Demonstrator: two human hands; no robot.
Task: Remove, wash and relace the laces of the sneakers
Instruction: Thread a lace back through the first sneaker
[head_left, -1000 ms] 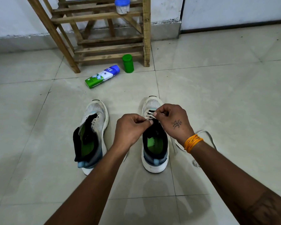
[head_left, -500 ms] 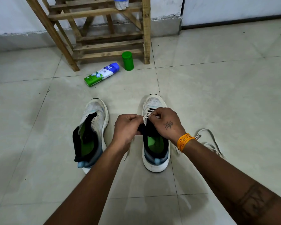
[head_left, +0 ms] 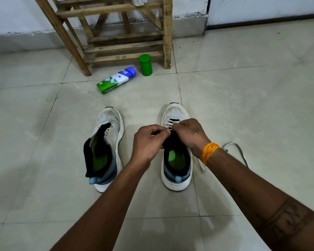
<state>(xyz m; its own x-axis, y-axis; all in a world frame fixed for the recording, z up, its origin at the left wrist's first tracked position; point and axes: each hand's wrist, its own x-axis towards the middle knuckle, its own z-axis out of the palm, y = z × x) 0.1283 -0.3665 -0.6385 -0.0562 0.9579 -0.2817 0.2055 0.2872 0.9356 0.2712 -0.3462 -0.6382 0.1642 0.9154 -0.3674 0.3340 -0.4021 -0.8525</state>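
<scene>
Two white sneakers stand side by side on the pale tiled floor (head_left: 243,105), both with their long axis running away from the person, toes toward the wall and heels toward the camera. The left sneaker (head_left: 107,147) has bare eyelets, and its black tongue is pulled up and leaning out over the left side, showing the green insole. The right sneaker (head_left: 177,160) sits upright and points straight ahead, with a white lace (head_left: 171,122) crossing its lowest eyelets near the toe.

Both hands meet over the right sneaker's throat. The left hand (head_left: 149,142) has its fingers curled in, thumb and forefinger pinching the lace end at the shoe's left edge. The right hand (head_left: 189,134) is curled as well, its fingertips pressed together on the lace by the eyelets; the exact grip is hidden under the knuckles. An orange thread band (head_left: 208,153) wraps the right wrist. A loose stretch of the white lace loops on the floor just right of that wrist.

Beyond the shoes, a blue-capped white and green bottle (head_left: 116,79) lies on its side, cap pointing right and away. Just beside it a green container (head_left: 145,65) stands upright at the foot of a wooden rack (head_left: 123,48) against the wall.
</scene>
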